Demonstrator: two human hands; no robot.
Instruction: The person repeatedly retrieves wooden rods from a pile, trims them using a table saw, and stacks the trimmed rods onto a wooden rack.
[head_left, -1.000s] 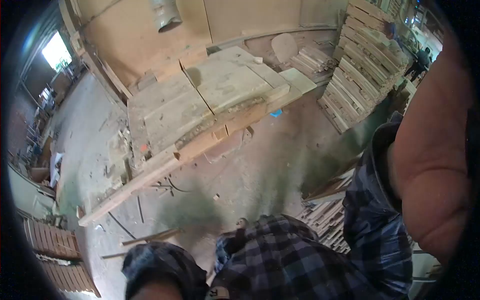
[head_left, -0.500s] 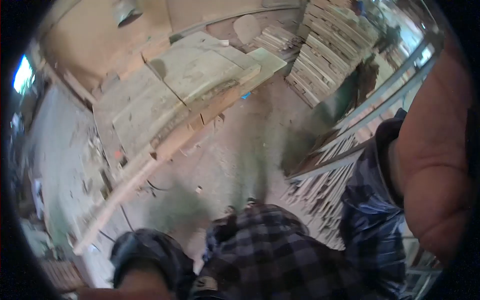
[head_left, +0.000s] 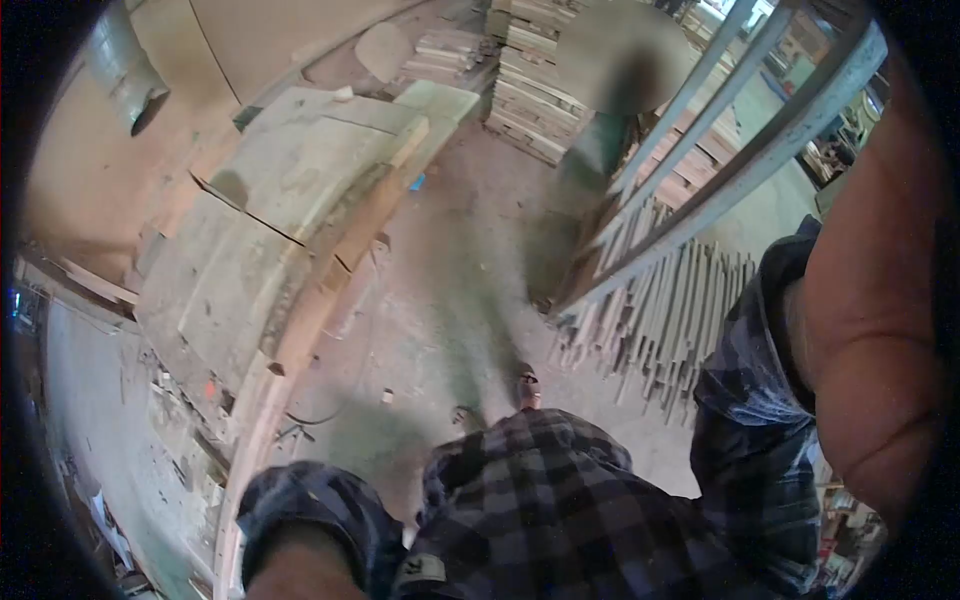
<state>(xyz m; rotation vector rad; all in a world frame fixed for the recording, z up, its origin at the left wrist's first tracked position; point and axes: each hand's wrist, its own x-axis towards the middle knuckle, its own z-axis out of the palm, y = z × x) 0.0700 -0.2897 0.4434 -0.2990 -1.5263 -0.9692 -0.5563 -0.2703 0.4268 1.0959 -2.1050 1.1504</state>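
Observation:
My right hand (head_left: pixel 875 330) looms very large at the right edge, close to the camera. Creased skin shows, but its fingers are out of view, so whether it grips anything is hidden. Behind it is the rolled cuff of my right plaid sleeve (head_left: pixel 755 390). At the bottom left, my left forearm (head_left: pixel 300 565) comes out of its plaid sleeve (head_left: pixel 320 505) and runs off the lower edge; the left hand itself is outside the picture. Below me are my checked shirt (head_left: pixel 560 500) and one foot (head_left: pixel 528 385) on the floor.
To the left is a long wooden bench (head_left: pixel 290 180) with a timber edge. Stacked boards (head_left: pixel 535 100) stand at the back. A metal frame (head_left: pixel 720 170) rises on the right, beside many thin wooden strips (head_left: pixel 670 320). A metal duct (head_left: pixel 125 75) hangs at upper left.
The view has turned, so the bench and board stack sit farther left and the metal frame looms larger. My right hand stays beside the camera; my left forearm shows slightly differently at the bottom.

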